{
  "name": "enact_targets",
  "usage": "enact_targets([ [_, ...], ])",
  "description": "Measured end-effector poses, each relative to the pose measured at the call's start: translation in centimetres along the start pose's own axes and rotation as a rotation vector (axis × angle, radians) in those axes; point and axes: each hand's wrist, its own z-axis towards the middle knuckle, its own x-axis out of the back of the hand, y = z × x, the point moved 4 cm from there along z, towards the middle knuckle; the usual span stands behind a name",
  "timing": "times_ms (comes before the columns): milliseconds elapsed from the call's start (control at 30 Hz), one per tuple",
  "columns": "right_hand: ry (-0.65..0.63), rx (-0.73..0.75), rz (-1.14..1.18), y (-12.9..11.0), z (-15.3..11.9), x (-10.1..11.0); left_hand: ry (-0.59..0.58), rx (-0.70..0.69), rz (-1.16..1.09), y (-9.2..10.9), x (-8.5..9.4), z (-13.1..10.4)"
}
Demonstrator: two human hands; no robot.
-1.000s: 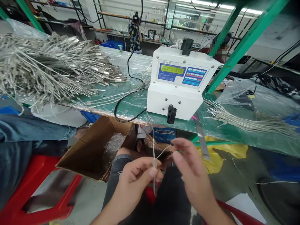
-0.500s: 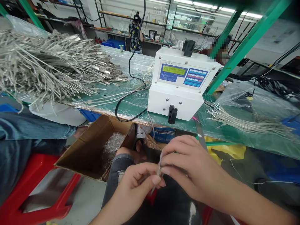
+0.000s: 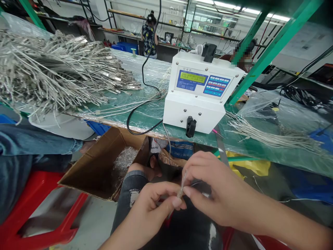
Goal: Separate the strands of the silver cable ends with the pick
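Note:
My left hand (image 3: 153, 205) and my right hand (image 3: 215, 187) meet over my lap and pinch the same thin silvery cable (image 3: 182, 184) between fingertips. The cable runs up from my fingers toward the front of a white machine (image 3: 200, 100) with a lit display and keypad, which stands on the green bench (image 3: 145, 118). A black clamp knob (image 3: 190, 126) juts from the machine's front, just above my hands.
A big heap of silvery cables (image 3: 57, 73) covers the bench at left; a smaller bundle (image 3: 270, 137) lies at right. An open cardboard box (image 3: 104, 166) sits below the bench. Another person's jeans-clad leg (image 3: 31, 152) and a red stool (image 3: 39, 218) are at left. People work at far benches.
My right hand came in from the right and closed onto the cable beside my left fingers; both hands now sit slightly lower and closer together.

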Motion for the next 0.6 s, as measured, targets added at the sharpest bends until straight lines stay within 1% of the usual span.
enact_targets([
  [133,0.003,0.01,0.003,0.24,-0.04,-0.11,0.011,0.003,-0.019,-0.06,0.11,0.2],
  [333,0.013,0.1,-0.104,0.12,-0.34,0.16,0.023,0.038,-0.116,0.02,0.28,0.27],
  [600,0.062,0.115,-0.105,-0.27,-0.43,0.29,0.017,0.036,-0.084,-0.02,0.26,0.25],
])
